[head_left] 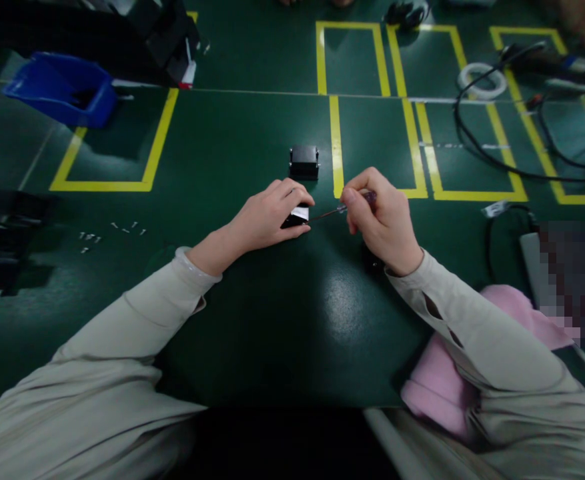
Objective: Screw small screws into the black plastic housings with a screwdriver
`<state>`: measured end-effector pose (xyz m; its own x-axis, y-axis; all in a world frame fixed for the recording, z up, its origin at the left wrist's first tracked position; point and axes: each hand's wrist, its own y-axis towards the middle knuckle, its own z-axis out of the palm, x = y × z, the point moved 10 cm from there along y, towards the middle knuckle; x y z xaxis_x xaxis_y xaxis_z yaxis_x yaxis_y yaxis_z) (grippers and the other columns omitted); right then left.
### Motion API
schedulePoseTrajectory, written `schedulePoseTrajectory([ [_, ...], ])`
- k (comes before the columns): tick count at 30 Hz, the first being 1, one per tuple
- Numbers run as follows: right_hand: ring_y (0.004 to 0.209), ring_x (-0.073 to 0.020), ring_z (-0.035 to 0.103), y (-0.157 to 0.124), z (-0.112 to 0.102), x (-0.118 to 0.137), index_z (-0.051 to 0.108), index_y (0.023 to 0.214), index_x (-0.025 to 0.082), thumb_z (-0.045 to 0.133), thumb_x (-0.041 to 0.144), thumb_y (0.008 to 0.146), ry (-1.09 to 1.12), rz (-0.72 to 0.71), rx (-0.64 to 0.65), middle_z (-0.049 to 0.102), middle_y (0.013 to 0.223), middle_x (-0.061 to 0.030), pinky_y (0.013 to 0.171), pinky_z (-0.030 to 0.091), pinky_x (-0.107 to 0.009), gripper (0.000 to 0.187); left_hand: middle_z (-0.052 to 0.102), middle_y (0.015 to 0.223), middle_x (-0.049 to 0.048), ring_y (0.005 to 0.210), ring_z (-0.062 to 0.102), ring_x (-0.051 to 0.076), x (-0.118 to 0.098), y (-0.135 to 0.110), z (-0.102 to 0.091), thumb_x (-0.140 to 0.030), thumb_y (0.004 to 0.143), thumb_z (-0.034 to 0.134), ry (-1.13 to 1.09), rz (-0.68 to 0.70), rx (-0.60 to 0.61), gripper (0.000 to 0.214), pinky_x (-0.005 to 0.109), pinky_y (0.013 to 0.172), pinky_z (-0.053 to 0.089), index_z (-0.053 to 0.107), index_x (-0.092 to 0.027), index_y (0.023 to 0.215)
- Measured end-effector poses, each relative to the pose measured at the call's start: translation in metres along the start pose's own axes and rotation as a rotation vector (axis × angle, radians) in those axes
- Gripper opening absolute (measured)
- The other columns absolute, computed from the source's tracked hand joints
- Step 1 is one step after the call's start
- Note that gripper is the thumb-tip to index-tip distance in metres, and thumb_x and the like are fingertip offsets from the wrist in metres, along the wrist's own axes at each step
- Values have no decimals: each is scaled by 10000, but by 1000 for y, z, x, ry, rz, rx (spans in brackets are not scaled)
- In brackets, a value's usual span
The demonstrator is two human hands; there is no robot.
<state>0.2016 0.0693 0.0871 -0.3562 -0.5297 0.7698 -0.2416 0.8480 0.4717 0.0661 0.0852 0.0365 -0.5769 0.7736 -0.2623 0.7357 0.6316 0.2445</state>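
Note:
My left hand (267, 217) is closed around a small black part with a white label (297, 215), holding it down on the green table. My right hand (382, 217) is closed on a thin screwdriver (339, 209) whose tip points left and meets the part's right side. A second small black box-shaped part (304, 162) stands on the table just beyond my hands, untouched.
Several small screws (112, 231) lie scattered to the left. A blue bin (62, 90) sits at the far left, black parts (7, 240) at the left edge. Black cables (492, 153) and a tape roll (482, 80) lie at the right. Yellow tape lines (336, 143) mark the table.

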Motion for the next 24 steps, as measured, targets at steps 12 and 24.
schedulePoseTrajectory([
  [12, 425, -54, 484, 0, 1, -2, 500, 860, 238, 500, 476, 1018, 0, 31, 13, 529, 585, 86, 468, 375, -248, 285, 607, 1274, 123, 1181, 570, 285, 1, 0, 0, -367, 930, 646, -18, -6, 8, 382, 432, 958, 507, 538, -188, 1250],
  [24, 471, -85, 549, -1, 3, -5, 505, 893, 252, 479, 454, 1028, 69, 45, 41, 534, 579, 81, 504, 423, -278, 244, 604, 1279, 121, 1197, 567, 283, 1, 0, 1, -366, 936, 642, -21, -10, 16, 382, 426, 976, 502, 541, -173, 1249],
])
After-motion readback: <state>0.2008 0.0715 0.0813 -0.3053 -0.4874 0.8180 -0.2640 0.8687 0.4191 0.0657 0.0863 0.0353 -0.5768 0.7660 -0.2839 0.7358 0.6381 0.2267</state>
